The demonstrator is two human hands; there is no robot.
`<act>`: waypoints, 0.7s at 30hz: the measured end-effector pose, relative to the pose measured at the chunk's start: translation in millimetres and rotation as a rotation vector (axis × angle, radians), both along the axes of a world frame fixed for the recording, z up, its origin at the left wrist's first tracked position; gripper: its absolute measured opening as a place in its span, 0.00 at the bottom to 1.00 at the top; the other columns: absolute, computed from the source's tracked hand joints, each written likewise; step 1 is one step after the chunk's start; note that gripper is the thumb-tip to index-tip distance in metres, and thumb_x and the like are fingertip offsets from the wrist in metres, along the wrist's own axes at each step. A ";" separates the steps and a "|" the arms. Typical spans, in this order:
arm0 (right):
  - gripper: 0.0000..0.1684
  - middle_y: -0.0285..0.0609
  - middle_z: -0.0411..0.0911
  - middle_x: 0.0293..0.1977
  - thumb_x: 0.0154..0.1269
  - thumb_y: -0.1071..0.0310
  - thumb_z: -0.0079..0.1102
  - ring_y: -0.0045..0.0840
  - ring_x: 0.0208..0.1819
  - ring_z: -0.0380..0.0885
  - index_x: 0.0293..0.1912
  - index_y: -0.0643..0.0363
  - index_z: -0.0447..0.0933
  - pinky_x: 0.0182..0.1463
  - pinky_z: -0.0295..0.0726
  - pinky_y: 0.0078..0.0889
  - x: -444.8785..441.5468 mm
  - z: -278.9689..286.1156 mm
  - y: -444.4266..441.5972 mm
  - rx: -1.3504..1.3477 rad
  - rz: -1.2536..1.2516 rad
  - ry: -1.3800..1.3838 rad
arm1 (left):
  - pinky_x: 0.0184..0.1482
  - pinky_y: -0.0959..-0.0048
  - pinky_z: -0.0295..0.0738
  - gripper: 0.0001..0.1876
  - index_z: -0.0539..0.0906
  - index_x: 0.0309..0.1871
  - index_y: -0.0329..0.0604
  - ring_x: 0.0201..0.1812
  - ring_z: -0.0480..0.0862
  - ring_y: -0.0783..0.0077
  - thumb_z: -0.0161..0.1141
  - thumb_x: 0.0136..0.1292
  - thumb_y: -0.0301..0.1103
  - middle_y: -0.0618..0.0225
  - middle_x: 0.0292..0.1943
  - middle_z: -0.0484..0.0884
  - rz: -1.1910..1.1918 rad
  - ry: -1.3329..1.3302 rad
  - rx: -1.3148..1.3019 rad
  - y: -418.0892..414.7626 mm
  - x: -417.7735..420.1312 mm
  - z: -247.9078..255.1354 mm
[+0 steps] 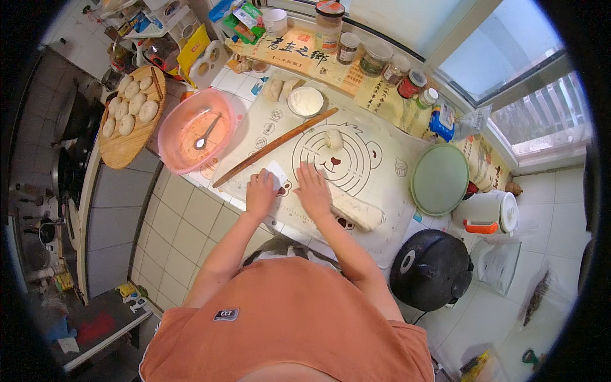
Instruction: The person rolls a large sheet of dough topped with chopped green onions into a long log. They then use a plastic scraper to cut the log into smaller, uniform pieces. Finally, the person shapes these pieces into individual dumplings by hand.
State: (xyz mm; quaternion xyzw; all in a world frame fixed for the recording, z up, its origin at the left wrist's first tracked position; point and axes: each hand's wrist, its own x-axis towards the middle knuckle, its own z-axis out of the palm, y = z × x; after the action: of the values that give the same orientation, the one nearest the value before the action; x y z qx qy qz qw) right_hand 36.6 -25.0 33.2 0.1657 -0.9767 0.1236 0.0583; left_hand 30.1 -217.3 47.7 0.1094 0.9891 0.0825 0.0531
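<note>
My left hand [261, 191] is closed on a white dough scraper [277, 175], held over the left part of a printed silicone mat [396, 148]. My right hand [312, 188] lies with its fingers stretched out at the upper left end of a long roll of dough [359, 211]; the part under the palm is hidden. A short piece of rolled dough [333, 141] rests on the mat's printed rings, beyond my right fingertips. Slanting across the mat beyond my left hand is a wooden rolling pin [277, 147]. Behind it stands a bowl of flour [305, 101].
To the left are a pink basin [164, 145] with a spoon and a wooden board [117, 155] bearing several dough rounds. A green round lid [439, 179], a white electric kettle [491, 210] and a black appliance [429, 270] stand right. Jars [376, 58] line the windowsill.
</note>
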 end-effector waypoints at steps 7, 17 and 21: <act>0.44 0.44 0.56 0.76 0.64 0.50 0.64 0.36 0.77 0.54 0.72 0.61 0.63 0.78 0.52 0.52 4.8 -3.0 -1.0 -0.031 -0.014 -0.017 | 0.49 0.59 0.80 0.34 0.70 0.70 0.33 0.58 0.75 0.52 0.62 0.60 0.35 0.45 0.63 0.72 -0.092 0.077 -0.196 2.5 -3.9 -20.6; 0.40 0.50 0.60 0.73 0.67 0.60 0.64 0.43 0.74 0.59 0.72 0.66 0.61 0.75 0.57 0.52 32.1 6.9 36.3 -0.327 -0.312 -0.046 | 0.44 0.56 0.82 0.21 0.72 0.60 0.34 0.53 0.80 0.48 0.53 0.64 0.26 0.47 0.47 0.81 0.057 -0.073 0.043 -9.2 -27.2 -4.1; 0.35 0.50 0.69 0.64 0.63 0.60 0.68 0.44 0.65 0.67 0.66 0.63 0.69 0.68 0.65 0.49 25.0 10.9 45.0 -0.423 -0.435 -0.054 | 0.42 0.48 0.80 0.09 0.71 0.48 0.36 0.41 0.86 0.43 0.50 0.72 0.32 0.46 0.37 0.85 0.183 -0.219 0.103 -15.6 -27.5 23.7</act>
State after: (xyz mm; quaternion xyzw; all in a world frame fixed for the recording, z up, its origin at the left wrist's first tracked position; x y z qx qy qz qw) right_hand 61.6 20.0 44.1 -0.0665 -0.9430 0.3134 0.0904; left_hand 2.6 -232.9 71.4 0.0116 0.9777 0.1489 0.1475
